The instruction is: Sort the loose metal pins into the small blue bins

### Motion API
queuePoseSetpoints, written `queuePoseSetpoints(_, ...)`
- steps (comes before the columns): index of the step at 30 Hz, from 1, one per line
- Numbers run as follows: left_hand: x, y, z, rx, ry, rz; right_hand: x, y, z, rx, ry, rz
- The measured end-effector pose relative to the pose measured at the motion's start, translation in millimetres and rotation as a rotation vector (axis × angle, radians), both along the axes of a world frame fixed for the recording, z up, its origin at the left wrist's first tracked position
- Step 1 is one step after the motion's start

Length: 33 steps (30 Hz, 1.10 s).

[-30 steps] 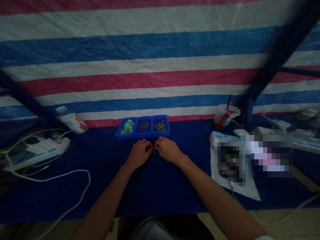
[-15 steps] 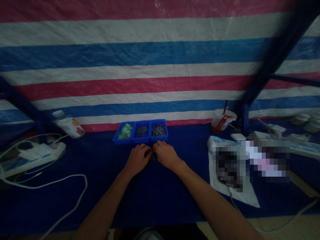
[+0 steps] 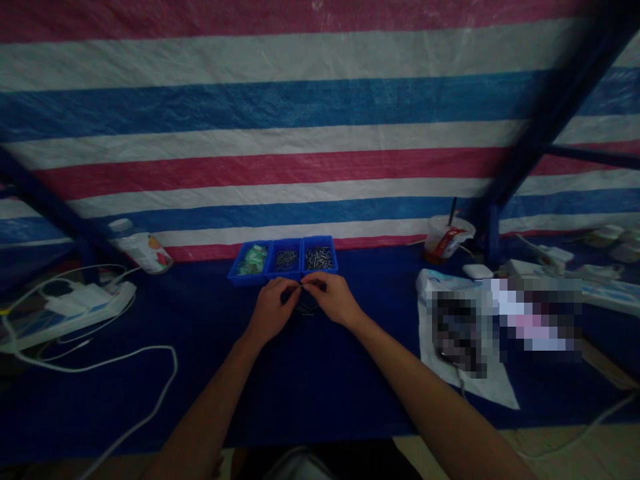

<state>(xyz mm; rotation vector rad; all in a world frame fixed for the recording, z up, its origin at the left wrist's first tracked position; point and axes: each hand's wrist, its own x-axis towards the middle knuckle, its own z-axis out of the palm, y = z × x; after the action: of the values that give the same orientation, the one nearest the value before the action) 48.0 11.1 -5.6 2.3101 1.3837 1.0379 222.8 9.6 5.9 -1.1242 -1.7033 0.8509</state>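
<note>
My left hand [image 3: 274, 305] and my right hand [image 3: 331, 297] meet fingertip to fingertip just in front of three blue bins. Both are closed in a pinch around a tiny dark piece [image 3: 302, 286], too small to name. On the cloth beneath the fingers lie some small thin dark pieces [image 3: 307, 309], hard to make out. The left bin [image 3: 234, 275] holds small green and clear packets [image 3: 253, 260]. Small metal pieces [image 3: 287, 259], thin and pin-like, fill the middle bin, and thicker short metal pieces [image 3: 319, 257] fill the right bin.
Left on the blue table [image 3: 320, 400] are a bottle [image 3: 145, 250] and a power strip [image 3: 100, 303] with white cables. A plastic cup with straw [image 3: 445, 239], a white sheet [image 3: 495, 383] under a blurred object, and another power strip [image 3: 605, 293] are on the right. Striped sheeting [image 3: 300, 107] hangs behind.
Both hands have lifted slightly off the cloth, and their fingertips have come together on the tiny piece. The small pieces below show more now. The view has shifted a little.
</note>
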Motion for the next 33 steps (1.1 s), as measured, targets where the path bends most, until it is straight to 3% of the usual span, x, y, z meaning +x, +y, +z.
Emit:
queuePoseSetpoints(8, 1, -5, 8.1, 0.016, -0.126, 0.011, 1, 5, -2.3, -0.071, 0.115, 0.014)
queuePoseSetpoints(12, -1, -7, 13.1, 0.060, -0.260, 0.100, 1, 8, -3.9, -0.226, 0.232, 0.034)
queuePoseSetpoints(19, -9, -2, 13.3, 0.087, -0.397, 0.226, -2, 10, -9.7, -0.387, 0.187, -0.068)
queuePoseSetpoints(24, -9, 0, 11.4, 0.063, -0.382, 0.237, -8, 9, -6.9, -0.377, 0.404, -0.013)
queuePoseSetpoints(26, -10, 2, 10.3, 0.027, -0.352, 0.219, -5, 9, -3.2, -0.302, 0.315, -0.021)
queuePoseSetpoints(28, -13, 4, 8.6, -0.037, -0.258, 0.180, 3, 7, 0.5, -0.170, 0.071, -0.004)
queuePoseSetpoints(30, -17, 5, 6.5, -0.100, -0.124, 0.134, 14, 6, 2.6, -0.055, -0.218, 0.069)
queuePoseSetpoints(33, -23, 6, 4.1, -0.154, 0.026, 0.065, 29, 3, -0.2, -0.034, -0.523, 0.201)
